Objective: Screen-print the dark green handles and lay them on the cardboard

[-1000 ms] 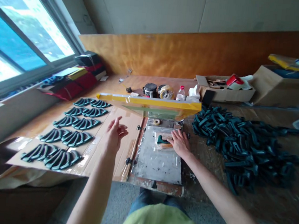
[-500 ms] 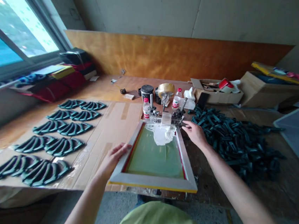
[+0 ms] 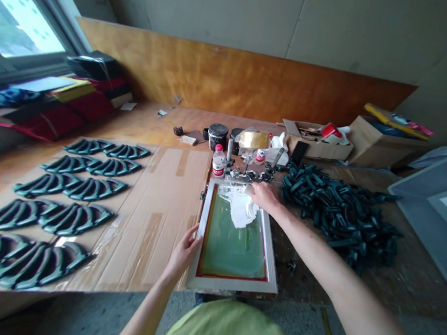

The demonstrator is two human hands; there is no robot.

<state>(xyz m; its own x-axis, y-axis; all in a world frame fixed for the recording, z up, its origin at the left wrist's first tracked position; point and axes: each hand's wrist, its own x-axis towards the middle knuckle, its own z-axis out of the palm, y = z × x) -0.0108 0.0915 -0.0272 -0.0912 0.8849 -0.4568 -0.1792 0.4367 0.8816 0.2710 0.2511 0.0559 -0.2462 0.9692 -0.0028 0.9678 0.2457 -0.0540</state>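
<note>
A screen printing frame [image 3: 273,264] with a green mesh [image 3: 229,247] lies low in front of me. White ink [image 3: 241,211] is smeared over the far part of the mesh. My left hand [image 3: 184,250] is at the frame's left side, thumb and fingers gripping its edge. At the far end, my right hand [image 3: 265,196] is closed on the right end of a squeegee [image 3: 232,188], just above the ink; its fingers partly hide the squeegee. Behind it stands the metal hinge clamp [image 3: 250,175] with upright posts.
Dark green fan-shaped parts [image 3: 74,219] lie in rows on cardboard [image 3: 166,183] at left. A heap of dark green pieces [image 3: 338,210] is at right, beside a grey bin [image 3: 425,208]. A red-capped bottle [image 3: 218,162], a black tub [image 3: 217,135] and cartons [image 3: 379,143] stand behind.
The screen frame has come down from its raised tilt to lie flatter. My right hand has moved left from the clamp's right side onto the squeegee. My left hand stays at the frame's left edge.
</note>
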